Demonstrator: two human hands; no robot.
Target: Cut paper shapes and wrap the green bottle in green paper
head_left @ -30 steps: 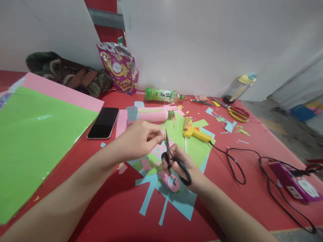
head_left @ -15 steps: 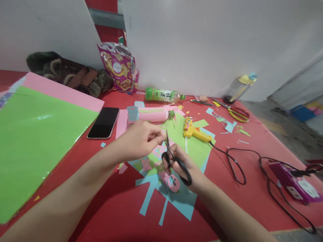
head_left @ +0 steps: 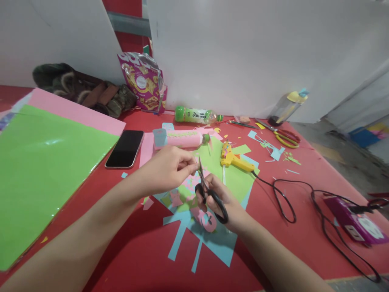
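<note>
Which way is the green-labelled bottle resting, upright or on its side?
On its side: the bottle lies lengthwise along the red table, cap pointing right.

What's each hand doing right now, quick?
Left hand: closed, fingertips pinched by the scissor blades; any piece in them is too small to make out.
Right hand: closed on the black-handled scissors.

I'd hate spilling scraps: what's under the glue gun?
Green paper shows alongside the glue gun, with blue paper peeking out past the green. Whatever lies directly beneath the gun is hidden.
</note>
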